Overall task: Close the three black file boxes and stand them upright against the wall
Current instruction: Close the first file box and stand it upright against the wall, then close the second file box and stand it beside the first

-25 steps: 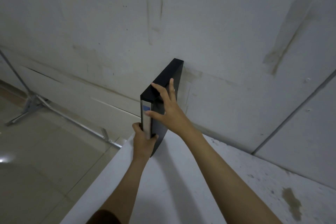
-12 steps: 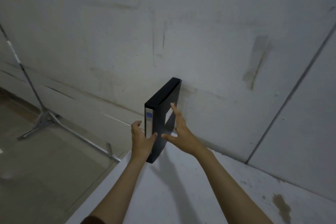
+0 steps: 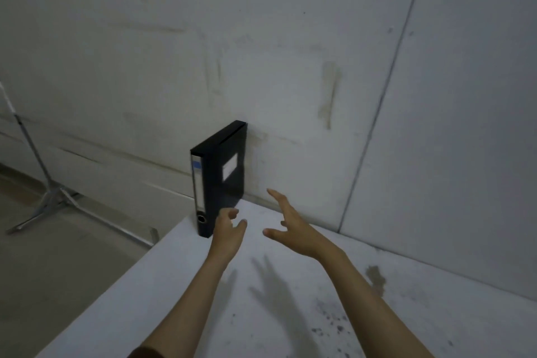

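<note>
Fingers loose and holding nothing, our left hand [image 3: 228, 231] and right hand [image 3: 293, 229] hover above the white table [image 3: 180, 285], just beside the closed black file box [image 3: 220, 180] standing upright against the grey wall [image 3: 290, 52].

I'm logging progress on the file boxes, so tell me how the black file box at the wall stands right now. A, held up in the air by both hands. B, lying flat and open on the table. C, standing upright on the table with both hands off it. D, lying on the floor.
C: the black file box stands upright and closed on the table against the wall, and the left hand and right hand are open, gripping nothing.
</note>
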The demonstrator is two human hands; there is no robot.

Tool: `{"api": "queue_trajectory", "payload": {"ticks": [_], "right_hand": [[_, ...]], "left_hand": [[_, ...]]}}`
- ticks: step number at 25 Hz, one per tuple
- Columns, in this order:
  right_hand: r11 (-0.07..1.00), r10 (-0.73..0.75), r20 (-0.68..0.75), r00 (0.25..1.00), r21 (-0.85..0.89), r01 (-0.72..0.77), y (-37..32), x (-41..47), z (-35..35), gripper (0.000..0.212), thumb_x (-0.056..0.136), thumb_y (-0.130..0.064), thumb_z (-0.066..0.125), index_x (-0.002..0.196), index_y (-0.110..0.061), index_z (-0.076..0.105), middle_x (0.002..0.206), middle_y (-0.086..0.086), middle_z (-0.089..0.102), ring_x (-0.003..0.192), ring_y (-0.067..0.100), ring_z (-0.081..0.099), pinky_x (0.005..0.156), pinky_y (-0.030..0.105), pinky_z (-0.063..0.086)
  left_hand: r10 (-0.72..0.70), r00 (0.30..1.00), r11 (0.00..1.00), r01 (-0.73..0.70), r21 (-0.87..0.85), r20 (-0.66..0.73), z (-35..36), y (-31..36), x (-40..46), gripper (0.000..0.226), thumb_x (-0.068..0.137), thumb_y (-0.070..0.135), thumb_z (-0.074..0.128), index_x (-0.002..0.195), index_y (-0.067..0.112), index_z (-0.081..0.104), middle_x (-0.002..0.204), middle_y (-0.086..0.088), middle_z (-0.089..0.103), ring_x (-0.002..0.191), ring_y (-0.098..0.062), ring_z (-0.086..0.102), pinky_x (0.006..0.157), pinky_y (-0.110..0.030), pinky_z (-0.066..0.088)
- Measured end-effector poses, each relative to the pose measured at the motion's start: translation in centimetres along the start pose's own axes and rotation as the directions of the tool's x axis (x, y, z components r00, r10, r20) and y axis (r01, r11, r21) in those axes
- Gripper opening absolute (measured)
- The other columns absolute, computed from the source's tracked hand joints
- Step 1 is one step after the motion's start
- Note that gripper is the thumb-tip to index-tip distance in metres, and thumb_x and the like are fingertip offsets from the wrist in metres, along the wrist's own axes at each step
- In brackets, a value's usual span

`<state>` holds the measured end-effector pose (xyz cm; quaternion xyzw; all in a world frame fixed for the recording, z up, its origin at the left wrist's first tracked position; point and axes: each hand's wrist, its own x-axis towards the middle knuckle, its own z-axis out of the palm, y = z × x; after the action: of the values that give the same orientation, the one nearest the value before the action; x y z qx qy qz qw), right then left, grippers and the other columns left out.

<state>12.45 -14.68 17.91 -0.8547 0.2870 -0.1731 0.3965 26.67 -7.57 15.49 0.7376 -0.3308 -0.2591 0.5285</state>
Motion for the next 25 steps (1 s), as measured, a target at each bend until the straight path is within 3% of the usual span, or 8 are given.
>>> {"api": "queue_trajectory", "payload": {"ticks": [5, 10, 14, 19, 25], "right_hand": [[0.977, 0.208, -0.015, 0.978, -0.037, -0.208, 4.8, -12.6, -5.3, 0.056, 0.09, -0.035, 0.053, 0.139, -0.03, 0.026, 0.151, -0.002, 0.027, 0.138, 0.016, 0.028, 0.112, 0.04, 0.032], [0.892, 0.451, -0.042, 0.892, -0.02, -0.452, 9.8, -25.1, -8.1, 0.041, 0.092, -0.039, 0.048, 0.13, -0.029, 0.041, 0.14, 0.003, 0.042, 0.123, 0.018, 0.047, 0.096, 0.032, 0.042], [0.829, 0.56, -0.052, 0.827, 0.037, -0.558, 12.6, -32.7, -8.5, 0.036, 0.092, -0.04, 0.047, 0.126, -0.03, 0.044, 0.137, 0.001, 0.045, 0.12, 0.016, 0.047, 0.099, 0.034, 0.043], [0.753, 0.654, -0.105, 0.749, 0.188, -0.631, 15.0, -39.0, -8.7, 0.031, 0.092, -0.036, 0.048, 0.122, -0.03, 0.048, 0.131, 0.002, 0.049, 0.111, 0.014, 0.054, 0.094, 0.027, 0.043], [0.647, 0.76, -0.199, 0.619, 0.321, -0.691, 17.9, -44.1, -8.3, 0.034, 0.092, -0.028, 0.049, 0.126, -0.024, 0.047, 0.134, 0.005, 0.05, 0.118, 0.014, 0.049, 0.099, 0.026, 0.04]], "left_hand": [[0.032, 0.96, 0.997, -0.048, 0.052, 0.277, 8.3, 0.9, -8.3, 0.014, 0.093, 0.014, 0.047, 0.106, 0.015, 0.051, 0.117, -0.005, 0.054, 0.111, -0.02, 0.051, 0.085, -0.025, 0.036], [0.062, 0.829, 0.979, -0.158, 0.128, 0.555, 16.7, 1.2, -15.9, 0.011, 0.093, 0.019, 0.046, 0.101, 0.02, 0.053, 0.117, -0.005, 0.057, 0.11, -0.018, 0.051, 0.08, -0.025, 0.04], [0.048, 0.744, 0.968, -0.2, 0.153, 0.667, 21.5, 0.4, -20.3, 0.01, 0.093, 0.021, 0.046, 0.1, 0.022, 0.053, 0.119, -0.006, 0.058, 0.109, -0.018, 0.053, 0.08, -0.026, 0.041], [0.003, 0.639, 0.953, -0.236, 0.191, 0.77, 25.6, -1.3, -23.5, 0.009, 0.093, 0.022, 0.045, 0.097, 0.025, 0.053, 0.12, -0.006, 0.059, 0.109, -0.018, 0.055, 0.08, -0.025, 0.044], [-0.019, 0.528, 0.941, -0.278, 0.194, 0.849, 28.4, -2.3, -25.9, 0.011, 0.094, 0.021, 0.044, 0.1, 0.024, 0.053, 0.113, 0.0, 0.056, 0.102, -0.011, 0.052, 0.068, -0.013, 0.04]]}}
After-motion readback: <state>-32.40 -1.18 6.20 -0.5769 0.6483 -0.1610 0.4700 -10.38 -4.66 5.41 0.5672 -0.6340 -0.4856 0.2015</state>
